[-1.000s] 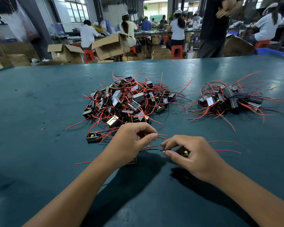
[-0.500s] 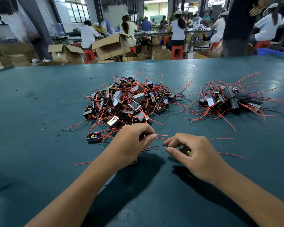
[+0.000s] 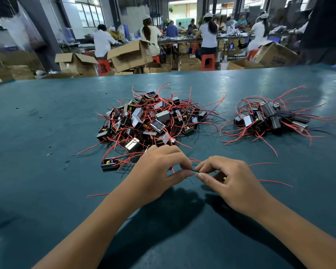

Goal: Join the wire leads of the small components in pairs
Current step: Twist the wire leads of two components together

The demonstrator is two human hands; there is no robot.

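Note:
My left hand and my right hand meet fingertip to fingertip low on the table. Each pinches a thin black wire lead between thumb and forefinger, and the two leads touch at that spot. A small component with a yellow dot lies under my right palm, mostly hidden. Its red leads trail off to the right. Whatever component sits under my left hand is hidden.
A big pile of small black-and-silver components with red and black leads lies just beyond my hands. A smaller pile sits at the right. One loose component lies left of my left hand. People work at benches beyond the green table.
My hands have closed the gap: the pinched black leads, apart half a second ago, now touch between my fingertips. A person standing behind the table has moved off to the right.

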